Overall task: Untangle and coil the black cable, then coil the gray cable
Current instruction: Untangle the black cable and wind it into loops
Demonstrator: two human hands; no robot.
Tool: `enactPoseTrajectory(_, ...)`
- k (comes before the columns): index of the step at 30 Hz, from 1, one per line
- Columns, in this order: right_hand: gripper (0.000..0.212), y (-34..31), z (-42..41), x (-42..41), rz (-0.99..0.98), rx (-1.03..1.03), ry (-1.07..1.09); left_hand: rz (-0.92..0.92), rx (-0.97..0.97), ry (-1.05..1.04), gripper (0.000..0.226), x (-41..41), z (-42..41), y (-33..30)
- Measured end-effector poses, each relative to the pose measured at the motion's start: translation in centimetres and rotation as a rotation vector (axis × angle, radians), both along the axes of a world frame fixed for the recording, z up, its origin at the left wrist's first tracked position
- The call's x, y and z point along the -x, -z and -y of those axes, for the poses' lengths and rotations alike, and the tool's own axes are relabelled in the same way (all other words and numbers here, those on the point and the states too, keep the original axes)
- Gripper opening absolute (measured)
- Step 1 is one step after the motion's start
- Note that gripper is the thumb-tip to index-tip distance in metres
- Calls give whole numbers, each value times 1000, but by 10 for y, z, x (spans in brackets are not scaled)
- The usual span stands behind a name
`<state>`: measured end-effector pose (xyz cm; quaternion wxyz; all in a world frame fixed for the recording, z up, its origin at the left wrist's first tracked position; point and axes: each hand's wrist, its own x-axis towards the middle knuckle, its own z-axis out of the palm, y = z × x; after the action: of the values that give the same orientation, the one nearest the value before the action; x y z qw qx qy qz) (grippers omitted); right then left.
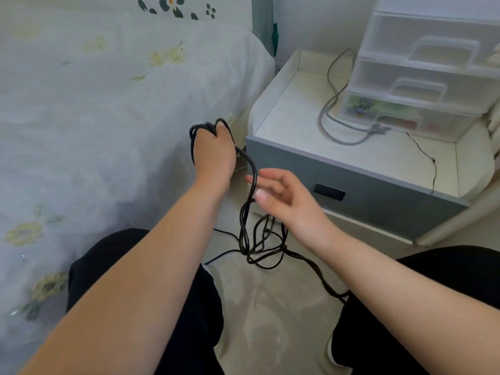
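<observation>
Between the bed and the nightstand, above the floor, the black cable (pixel 250 182) is hanging in loose tangled loops from the left hand (pixel 213 152), which is gripping several coiled turns in a closed fist. One strand is running down past the right hand (pixel 281 193), whose fingers are lying relaxed and spread, just beside or touching the strand; contact cannot be told. The lower loops are pooling over the tile floor (pixel 270 307) between the knees. The gray cable (pixel 328 115) is lying uncoiled on the nightstand (pixel 351 169) top, curving in front of a translucent drawer unit (pixel 422 77). Its bottom drawer is holding coloured items, blurred; the upper drawers' contents cannot be told. The flowered bedspread (pixel 108 117) is lying to the left.
</observation>
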<state>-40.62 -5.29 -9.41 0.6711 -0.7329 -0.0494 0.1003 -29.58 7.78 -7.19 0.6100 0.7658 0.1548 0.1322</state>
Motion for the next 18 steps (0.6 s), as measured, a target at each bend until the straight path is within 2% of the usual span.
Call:
enactPoseTrajectory(3, 76, 1, -19, 17, 201, 174, -4, -91, 213, -93, 24, -5, 2, 2)
enactPoseTrajectory(6, 85, 6, -36, 26, 181, 9, -40, -132, 304, -146, 28, -7, 6, 8)
enactPoseTrajectory(8, 76, 7, -39, 20, 94, -95, 33, -90, 298, -208, 36, -10, 8, 11)
enactPoseTrajectory(11, 27, 2, -36, 6, 1, -74, 77, 35, 212, -232, 34, -12, 11, 7)
enactPoseTrajectory(12, 18, 0, -32, 1, -20, -69, 72, 75, 185, -226, 31, -12, 11, 3)
enactPoseTrajectory(14, 17, -11, -18, -10, -70, -105, -9, 133, 128, -212, 28, -10, 6, -6)
enactPoseTrajectory(16, 7, -30, 5, -18, -131, -110, -211, 183, 1, -165, 27, -11, -3, -15)
enactPoseTrajectory(18, 16, -47, 36, -32, -166, 53, -308, 181, -246, -4, 26, -4, -8, -21)
